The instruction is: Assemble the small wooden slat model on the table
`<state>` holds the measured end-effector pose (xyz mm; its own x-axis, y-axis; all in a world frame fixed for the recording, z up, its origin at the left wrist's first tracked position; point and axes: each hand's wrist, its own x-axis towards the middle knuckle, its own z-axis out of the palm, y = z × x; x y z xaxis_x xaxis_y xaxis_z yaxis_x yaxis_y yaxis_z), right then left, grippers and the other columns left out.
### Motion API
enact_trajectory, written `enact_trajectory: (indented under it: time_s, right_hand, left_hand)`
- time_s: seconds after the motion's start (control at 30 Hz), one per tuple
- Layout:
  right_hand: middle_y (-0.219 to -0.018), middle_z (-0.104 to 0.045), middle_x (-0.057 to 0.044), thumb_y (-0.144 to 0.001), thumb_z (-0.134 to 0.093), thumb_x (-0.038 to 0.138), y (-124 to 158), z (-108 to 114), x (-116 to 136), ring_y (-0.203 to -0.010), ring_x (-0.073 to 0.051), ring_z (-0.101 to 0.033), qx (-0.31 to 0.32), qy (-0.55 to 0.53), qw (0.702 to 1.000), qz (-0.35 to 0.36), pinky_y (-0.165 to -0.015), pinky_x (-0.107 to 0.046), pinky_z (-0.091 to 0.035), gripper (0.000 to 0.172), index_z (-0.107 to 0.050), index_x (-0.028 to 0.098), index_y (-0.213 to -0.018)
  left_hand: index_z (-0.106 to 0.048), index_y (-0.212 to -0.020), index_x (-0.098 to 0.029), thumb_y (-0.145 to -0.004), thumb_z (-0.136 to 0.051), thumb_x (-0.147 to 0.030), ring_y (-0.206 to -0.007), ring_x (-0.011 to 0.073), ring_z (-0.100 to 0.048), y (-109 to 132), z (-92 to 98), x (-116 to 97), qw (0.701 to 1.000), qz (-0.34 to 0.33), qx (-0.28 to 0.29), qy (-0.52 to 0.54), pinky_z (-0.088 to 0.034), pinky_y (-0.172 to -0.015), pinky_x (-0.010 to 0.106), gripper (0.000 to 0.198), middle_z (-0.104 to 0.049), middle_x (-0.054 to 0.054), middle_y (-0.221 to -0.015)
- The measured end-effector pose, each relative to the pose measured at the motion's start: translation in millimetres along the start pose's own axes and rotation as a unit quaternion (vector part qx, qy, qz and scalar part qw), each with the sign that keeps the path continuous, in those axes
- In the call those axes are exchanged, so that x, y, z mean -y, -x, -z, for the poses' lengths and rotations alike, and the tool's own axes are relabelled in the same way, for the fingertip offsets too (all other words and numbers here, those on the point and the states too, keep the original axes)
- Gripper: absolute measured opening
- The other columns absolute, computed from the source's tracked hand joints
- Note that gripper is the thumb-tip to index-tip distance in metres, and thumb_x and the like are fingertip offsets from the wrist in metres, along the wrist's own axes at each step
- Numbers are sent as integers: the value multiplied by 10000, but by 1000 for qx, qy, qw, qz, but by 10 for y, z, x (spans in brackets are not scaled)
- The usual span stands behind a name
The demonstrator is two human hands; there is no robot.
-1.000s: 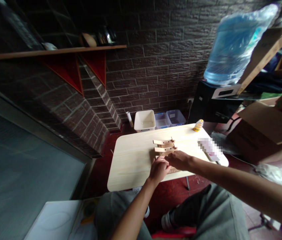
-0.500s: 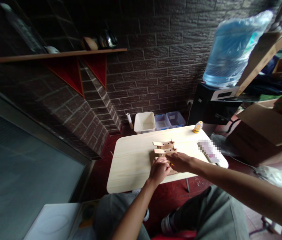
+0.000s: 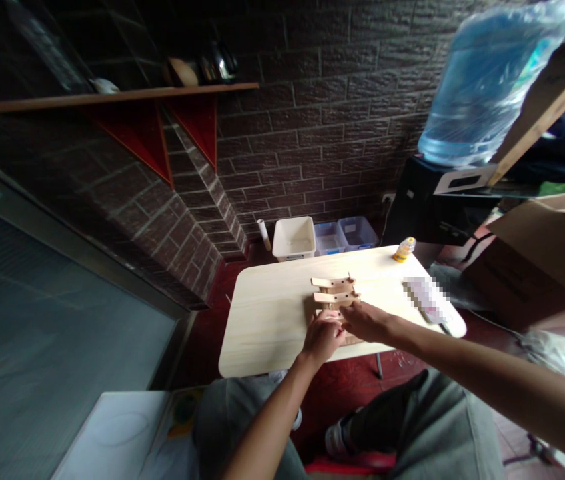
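A small wooden model (image 3: 333, 291) made of thin slats stands on a pale wooden table (image 3: 272, 313). My left hand (image 3: 323, 337) is curled at the model's near side, fingers closed on a wooden piece. My right hand (image 3: 365, 320) comes in from the right and meets the left, fingers pinched on the same small part; what is between the fingertips is too small to make out.
A small yellow bottle (image 3: 404, 250) stands at the table's far right corner, and a blurred flat object (image 3: 429, 301) lies on its right side. A white bin (image 3: 294, 239) and two clear tubs (image 3: 345, 235) sit beyond. A water jug (image 3: 482, 87), cardboard boxes (image 3: 542, 253) and a brick wall surround.
My hands stay together at the near end of the wooden model, shifting slightly. The camera view has drifted a little; the model has not moved on the table.
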<state>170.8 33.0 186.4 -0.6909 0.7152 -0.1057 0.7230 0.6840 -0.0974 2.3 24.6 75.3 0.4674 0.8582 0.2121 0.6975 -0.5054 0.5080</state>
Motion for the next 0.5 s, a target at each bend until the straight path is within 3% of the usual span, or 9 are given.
enact_trajectory:
  time_s: [0.17,0.27,0.37,0.5]
  right_hand:
    - [-945,-730,-219,-984,-512,160,75,63,116,-860,-304,-711,56,17,996,-70,-726,-379,-559,252,-733,59,-1054]
    - [-1036,-734,-247,-979,-537,155,109,115,142,-942,-321,-727,67,5,994,-91,-761,-383,-566,317,-676,3,-1220]
    - [-1126,-734,-228,-917,-640,147,123,176,127,-1007,-304,-723,51,-19,997,-60,-798,-363,-560,426,-616,25,-1324]
    - [-1031,-757,-159,-932,-544,58,121,261,117,-928,-260,-726,54,16,998,9,-768,-341,-546,334,-682,99,-1234]
  left_hand:
    - [-775,-819,-230,-863,-731,-160,-1216,266,-660,1,-22,8,1000,-2,-3,0,-506,-1034,430,94,-768,93,-1130]
    - [-770,-800,-222,-856,-741,-168,-1205,267,-663,4,1,-28,1000,6,-2,-9,-513,-1004,418,83,-758,99,-1145]
    - [-750,-752,-210,-851,-746,-168,-1147,270,-677,9,41,-80,1000,6,2,-23,-509,-981,418,108,-757,100,-1079]
    - [-747,-776,-207,-878,-712,-162,-1105,277,-680,18,64,-101,999,-2,-6,-37,-499,-978,436,118,-761,98,-1073]
